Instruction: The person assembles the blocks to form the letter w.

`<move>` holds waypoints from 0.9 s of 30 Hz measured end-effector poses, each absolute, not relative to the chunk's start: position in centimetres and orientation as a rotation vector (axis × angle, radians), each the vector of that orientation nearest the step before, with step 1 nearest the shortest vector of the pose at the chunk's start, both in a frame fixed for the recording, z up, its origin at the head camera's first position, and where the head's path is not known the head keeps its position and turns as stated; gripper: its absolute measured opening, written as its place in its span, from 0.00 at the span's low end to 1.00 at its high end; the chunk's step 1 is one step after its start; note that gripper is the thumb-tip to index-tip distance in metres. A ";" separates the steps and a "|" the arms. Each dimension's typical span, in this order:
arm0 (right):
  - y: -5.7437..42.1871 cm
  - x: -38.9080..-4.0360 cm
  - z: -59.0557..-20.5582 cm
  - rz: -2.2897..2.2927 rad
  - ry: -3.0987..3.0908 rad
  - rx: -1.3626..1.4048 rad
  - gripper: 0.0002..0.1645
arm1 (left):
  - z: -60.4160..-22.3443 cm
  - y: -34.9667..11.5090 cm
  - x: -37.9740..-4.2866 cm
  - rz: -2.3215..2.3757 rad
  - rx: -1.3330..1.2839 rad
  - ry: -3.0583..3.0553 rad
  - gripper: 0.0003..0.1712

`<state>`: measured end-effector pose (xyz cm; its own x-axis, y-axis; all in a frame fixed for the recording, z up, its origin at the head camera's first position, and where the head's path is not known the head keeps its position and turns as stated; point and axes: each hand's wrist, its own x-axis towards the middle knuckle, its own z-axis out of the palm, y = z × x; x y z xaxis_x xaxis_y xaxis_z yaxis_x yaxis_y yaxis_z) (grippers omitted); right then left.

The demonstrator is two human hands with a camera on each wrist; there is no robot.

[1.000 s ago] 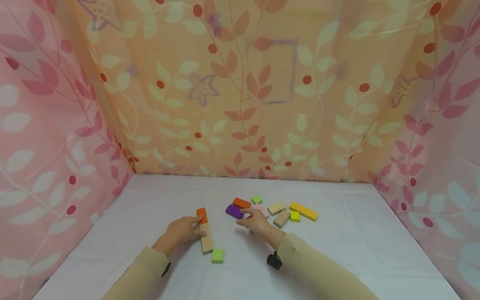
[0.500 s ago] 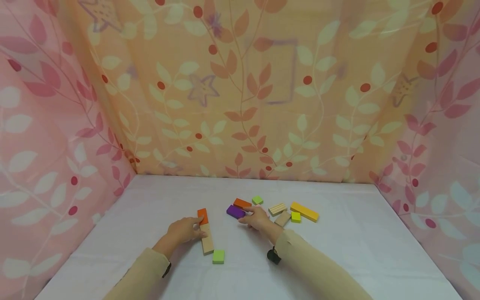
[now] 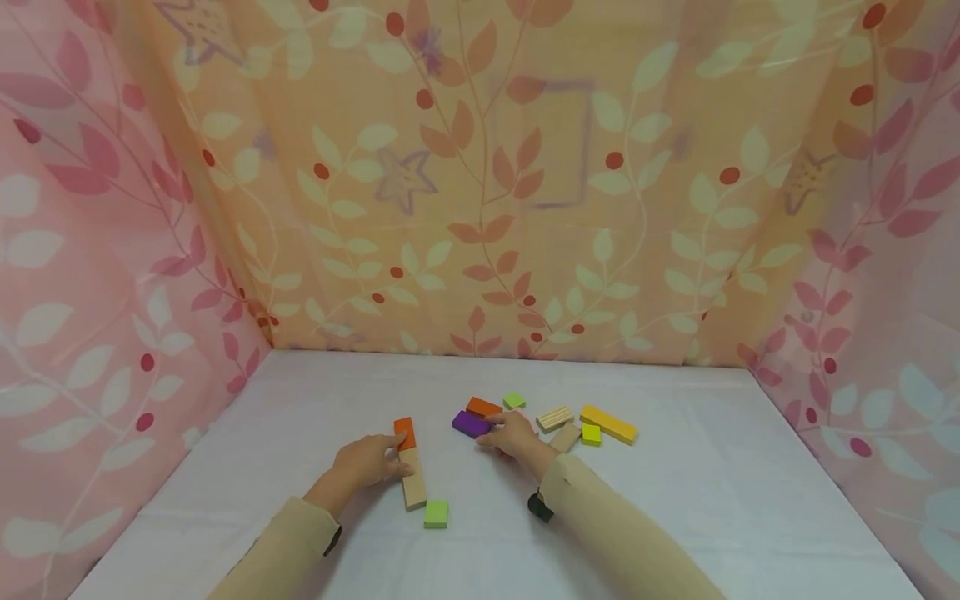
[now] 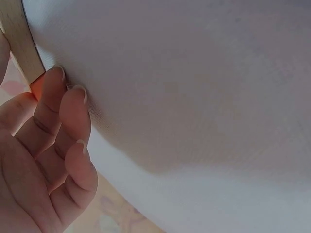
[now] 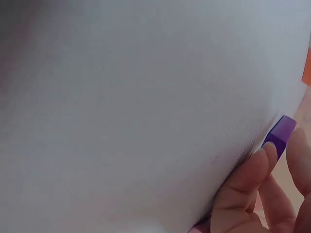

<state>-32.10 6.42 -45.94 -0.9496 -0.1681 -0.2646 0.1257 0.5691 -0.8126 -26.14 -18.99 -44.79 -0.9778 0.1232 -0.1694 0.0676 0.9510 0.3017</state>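
Note:
My left hand (image 3: 367, 460) rests at a row of blocks, its forefinger touching an orange block (image 3: 403, 427) and its thumb at the plain wooden piece (image 3: 414, 493) below. In the left wrist view, loosely bent fingers (image 4: 75, 114) lie beside the wooden block (image 4: 22, 41). A light green square block (image 3: 436, 514) sits by the row's near end. My right hand (image 3: 517, 442) pinches the near right end of a purple block (image 3: 470, 424) between thumb and forefinger; the right wrist view shows the purple block (image 5: 279, 136) between these fingertips. A red-orange block (image 3: 483, 407) lies just behind it.
Behind and right of my right hand lie a green block (image 3: 513, 401), a partly hidden pink block, a ridged wooden block (image 3: 555, 418), a plain wooden block (image 3: 566, 438), a yellow square (image 3: 591, 434) and a long yellow-orange block (image 3: 609, 423). Patterned curtains (image 3: 480, 250) border the white table (image 3: 675, 517).
My right hand has shifted slightly and its fingers have come together on the purple block's end; the right forearm has swung a little left. The left hand and its row stay put.

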 end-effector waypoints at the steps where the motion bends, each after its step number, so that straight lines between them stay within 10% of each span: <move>1: 6.4 -32.1 -45.9 -1.322 2.492 -0.028 0.31 | -44.7 -19.0 -26.1 0.442 0.145 2.915 0.41; 27: 6.7 -31.9 -45.2 -1.354 2.476 -0.013 0.19 | -44.6 -19.0 -25.9 0.443 0.151 2.924 0.40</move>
<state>-31.92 6.67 -45.21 -0.9492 -0.1588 -0.2716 0.1429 0.5514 -0.8219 -25.87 -18.97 -44.65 -0.9786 0.1266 -0.1624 0.0729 0.9505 0.3020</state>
